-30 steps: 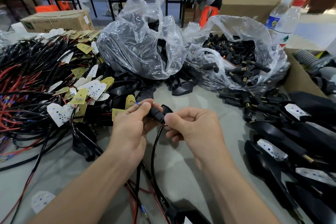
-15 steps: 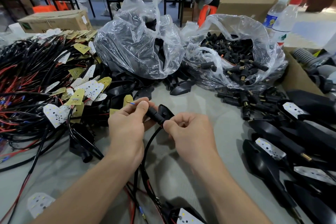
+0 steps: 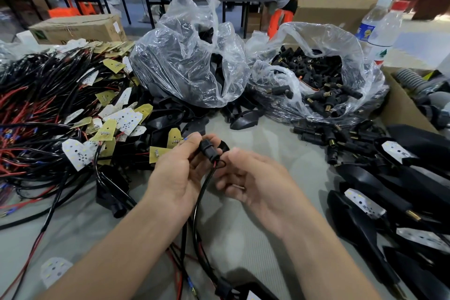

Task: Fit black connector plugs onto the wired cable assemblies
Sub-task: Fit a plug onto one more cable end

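While our left hand (image 3: 175,178) clamps thumb and fingers round the black connector plug (image 3: 207,151), held just above the table (image 3: 267,129) between the two hands, our right hand (image 3: 253,178) sits just beside it with fingers curled inward. It is blurred, and we cannot tell whether it pinches the cable (image 3: 198,200), which loops just under the plug, or holds nothing. A blue-tipped wire end (image 3: 185,139) pokes out past the left fingertips, and a thin red wire (image 3: 214,165) shows at the plug's lower end.

We judge the risks from there. The red wire looks bent at the loop. If we push the plug home with it folded, it could get nipped or pulled off its terminal. The cable runs down among other leads near our wrists, so a tug could snag them and drag the plug out of our grip.

As for containers, the clear bag on the right (image 3: 350,56) lies open and holds black plugs with brass ends (image 3: 316,75), with loose plugs (image 3: 323,134) spilled beside it. The clear bag on the left (image 3: 190,61) holds dark parts we cannot make out. The cardboard box (image 3: 401,107) at far right holds a grey ribbed hose (image 3: 409,78).
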The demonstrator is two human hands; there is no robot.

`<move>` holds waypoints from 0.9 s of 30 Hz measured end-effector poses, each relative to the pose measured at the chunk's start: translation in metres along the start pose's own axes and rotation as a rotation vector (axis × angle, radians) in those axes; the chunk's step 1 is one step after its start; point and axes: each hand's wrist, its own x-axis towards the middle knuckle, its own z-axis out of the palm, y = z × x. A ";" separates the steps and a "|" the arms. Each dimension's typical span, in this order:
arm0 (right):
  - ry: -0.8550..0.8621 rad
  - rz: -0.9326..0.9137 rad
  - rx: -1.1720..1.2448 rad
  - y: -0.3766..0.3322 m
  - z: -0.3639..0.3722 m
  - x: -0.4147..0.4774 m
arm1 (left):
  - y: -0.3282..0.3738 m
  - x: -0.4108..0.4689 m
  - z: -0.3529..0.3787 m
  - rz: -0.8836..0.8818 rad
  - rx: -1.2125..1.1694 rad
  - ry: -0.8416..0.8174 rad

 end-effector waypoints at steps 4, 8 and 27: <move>-0.026 0.000 0.002 -0.001 -0.005 0.001 | -0.003 -0.002 0.001 0.029 -0.005 -0.039; -0.062 -0.011 0.076 0.001 -0.003 0.001 | -0.005 0.001 -0.001 0.062 0.074 -0.043; 0.221 -0.216 -0.104 0.012 0.000 0.003 | 0.010 0.004 -0.007 -0.026 0.052 -0.154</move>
